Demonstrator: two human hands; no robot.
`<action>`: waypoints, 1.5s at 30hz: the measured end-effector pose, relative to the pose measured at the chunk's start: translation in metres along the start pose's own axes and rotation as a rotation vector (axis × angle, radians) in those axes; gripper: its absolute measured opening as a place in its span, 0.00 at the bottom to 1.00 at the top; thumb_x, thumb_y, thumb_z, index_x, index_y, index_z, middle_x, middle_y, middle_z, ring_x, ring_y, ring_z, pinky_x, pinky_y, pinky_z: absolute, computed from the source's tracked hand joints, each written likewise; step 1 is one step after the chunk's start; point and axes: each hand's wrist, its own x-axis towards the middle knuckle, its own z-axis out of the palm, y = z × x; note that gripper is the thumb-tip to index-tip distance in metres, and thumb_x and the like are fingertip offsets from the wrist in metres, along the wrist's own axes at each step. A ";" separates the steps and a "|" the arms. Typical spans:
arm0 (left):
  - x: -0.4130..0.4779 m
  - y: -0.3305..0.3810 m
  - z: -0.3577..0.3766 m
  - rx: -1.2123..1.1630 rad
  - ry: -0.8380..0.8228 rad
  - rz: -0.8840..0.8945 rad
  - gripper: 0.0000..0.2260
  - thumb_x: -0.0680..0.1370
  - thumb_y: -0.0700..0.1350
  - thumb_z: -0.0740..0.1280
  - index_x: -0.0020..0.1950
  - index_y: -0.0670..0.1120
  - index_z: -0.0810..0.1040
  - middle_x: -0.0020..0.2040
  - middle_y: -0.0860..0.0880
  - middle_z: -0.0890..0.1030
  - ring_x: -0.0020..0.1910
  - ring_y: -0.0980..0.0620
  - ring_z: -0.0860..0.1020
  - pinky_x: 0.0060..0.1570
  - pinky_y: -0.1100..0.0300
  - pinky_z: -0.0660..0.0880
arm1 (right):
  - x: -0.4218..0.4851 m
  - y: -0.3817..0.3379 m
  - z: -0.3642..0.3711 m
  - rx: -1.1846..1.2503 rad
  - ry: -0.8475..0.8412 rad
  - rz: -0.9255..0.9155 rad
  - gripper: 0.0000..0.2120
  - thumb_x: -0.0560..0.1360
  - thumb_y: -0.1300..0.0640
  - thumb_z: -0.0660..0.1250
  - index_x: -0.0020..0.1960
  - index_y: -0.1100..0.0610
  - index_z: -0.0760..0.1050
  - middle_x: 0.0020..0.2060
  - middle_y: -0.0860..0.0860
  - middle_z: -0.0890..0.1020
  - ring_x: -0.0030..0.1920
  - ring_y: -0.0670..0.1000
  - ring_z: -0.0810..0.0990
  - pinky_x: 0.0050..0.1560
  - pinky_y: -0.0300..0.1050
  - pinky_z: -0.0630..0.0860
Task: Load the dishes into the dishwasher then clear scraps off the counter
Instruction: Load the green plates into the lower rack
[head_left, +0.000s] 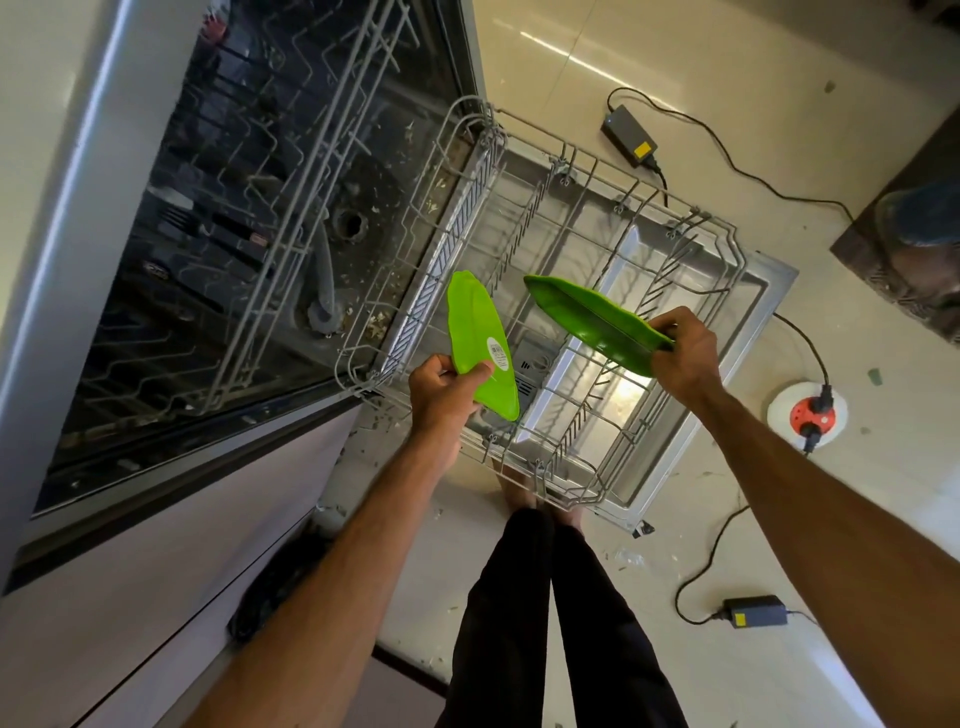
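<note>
Both hands hold green leaf-shaped plates over the pulled-out lower rack (566, 218).
Fingers of left hand (441, 387) pinch the lower edge of left plate (475, 322) at frame centre; its white sticker (497, 354) has print too small to read. Long axis near vertical, tip up. Fingers of right hand (683, 353) grip right plate (592, 319) at its right end. Long axis slants, tip toward upper left. Plates apart; rack sits over open door (758, 291).

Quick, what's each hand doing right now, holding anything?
Left hand: grips a light green plate by its lower edge.
Right hand: grips a darker green plate by its end, over the lower rack.
</note>
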 end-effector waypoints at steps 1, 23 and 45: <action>0.001 0.000 0.001 -0.002 -0.001 -0.001 0.08 0.73 0.38 0.76 0.46 0.44 0.78 0.42 0.49 0.85 0.38 0.51 0.84 0.38 0.56 0.81 | 0.001 0.001 0.000 0.004 0.001 0.002 0.21 0.70 0.76 0.68 0.50 0.51 0.73 0.45 0.46 0.80 0.51 0.53 0.83 0.54 0.57 0.83; 0.002 -0.005 0.035 0.034 -0.050 0.001 0.09 0.74 0.36 0.75 0.45 0.44 0.76 0.43 0.47 0.84 0.42 0.48 0.83 0.47 0.49 0.81 | 0.012 0.012 -0.016 -0.016 -0.068 -0.033 0.21 0.68 0.74 0.62 0.52 0.51 0.75 0.47 0.56 0.83 0.48 0.58 0.82 0.47 0.62 0.82; 0.002 0.000 0.028 0.070 -0.019 0.023 0.09 0.74 0.37 0.76 0.47 0.45 0.78 0.43 0.50 0.85 0.43 0.50 0.85 0.44 0.51 0.82 | -0.019 0.010 0.036 -0.686 -0.429 -0.074 0.34 0.63 0.64 0.81 0.62 0.79 0.72 0.45 0.68 0.80 0.37 0.62 0.82 0.31 0.45 0.78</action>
